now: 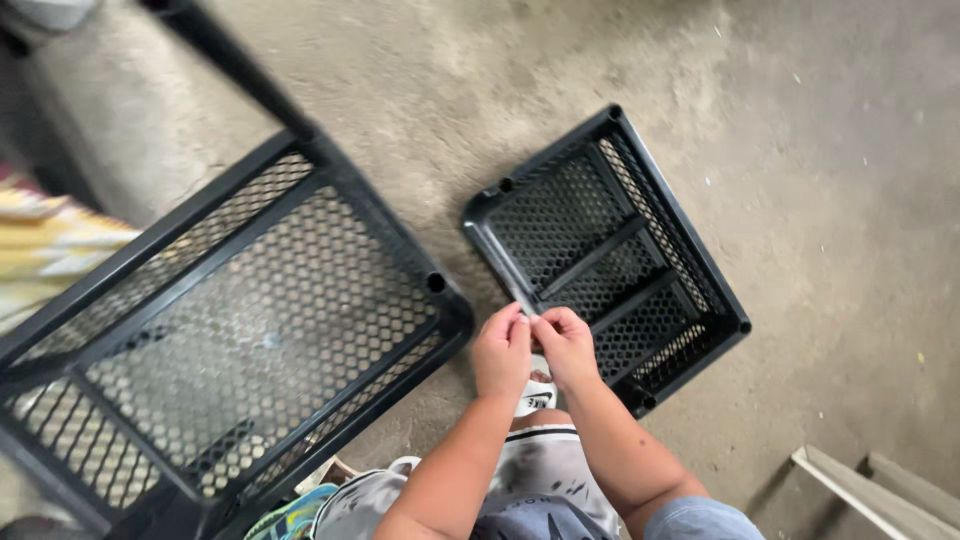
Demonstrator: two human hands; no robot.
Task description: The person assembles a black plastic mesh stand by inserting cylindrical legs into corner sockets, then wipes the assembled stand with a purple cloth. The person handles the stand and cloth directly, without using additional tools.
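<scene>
My left hand [501,351] and my right hand [565,345] are held together in front of me, fingertips pinching a small thin pale piece [524,303] between them. They hover over the near edge of a small black mesh shelf panel [600,250] that lies on the concrete floor. What the small piece is, I cannot tell. Under my hands my knee and a white slipper [537,395] show.
A larger black mesh shelf unit [230,330] stands at the left, close to my left arm. A yellow striped cloth [40,240] is at the far left. Pale angled bars [870,490] lie at the bottom right. The floor [830,150] is bare concrete.
</scene>
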